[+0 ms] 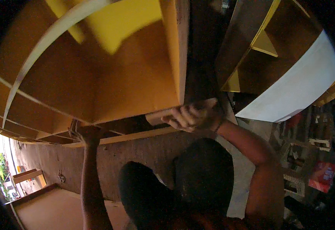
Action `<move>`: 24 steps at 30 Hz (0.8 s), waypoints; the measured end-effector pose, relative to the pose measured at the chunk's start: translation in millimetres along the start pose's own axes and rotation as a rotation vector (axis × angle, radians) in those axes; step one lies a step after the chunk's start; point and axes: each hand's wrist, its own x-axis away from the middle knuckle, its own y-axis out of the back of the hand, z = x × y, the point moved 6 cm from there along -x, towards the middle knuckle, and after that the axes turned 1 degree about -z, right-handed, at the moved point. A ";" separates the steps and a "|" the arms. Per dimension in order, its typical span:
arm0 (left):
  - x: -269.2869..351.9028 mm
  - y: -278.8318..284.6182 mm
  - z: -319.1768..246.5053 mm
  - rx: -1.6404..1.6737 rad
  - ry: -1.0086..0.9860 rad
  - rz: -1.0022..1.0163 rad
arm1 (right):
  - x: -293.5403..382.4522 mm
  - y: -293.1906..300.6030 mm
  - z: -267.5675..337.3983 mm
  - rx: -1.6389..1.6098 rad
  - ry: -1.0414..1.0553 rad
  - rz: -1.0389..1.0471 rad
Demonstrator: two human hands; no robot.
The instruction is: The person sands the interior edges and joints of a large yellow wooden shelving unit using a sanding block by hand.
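A large wooden shelf unit [133,86] with open compartments and pale edges fills the upper left. My left hand [85,132] is wrapped around a divider edge at its lower side, the fingers partly in shadow. Near the unit's lower right corner, my right hand [187,118] has its fingers curled around a short wooden piece [156,116], whose end sticks out to the left. Whether that piece touches the unit cannot be told. A long pale wooden rail [138,136] runs just below both hands.
My knees [204,175] are bent below the unit. Another wooden unit with yellow strips and a white panel [294,80] stands at the upper right. A brown board [52,205] lies lower left; a red package [322,175] and clutter are at the right.
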 end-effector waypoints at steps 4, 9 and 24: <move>-3.5 11.5 -1.2 0.061 0.033 0.014 | -28.8 50.5 -88.0 0.278 -0.598 -0.294; 5.3 -10.1 -4.2 0.020 0.044 0.073 | 9.1 -4.3 10.1 0.111 0.093 0.000; -15.3 9.9 -5.7 0.084 -0.094 -0.029 | -37.6 44.5 -81.6 0.057 -0.448 -0.114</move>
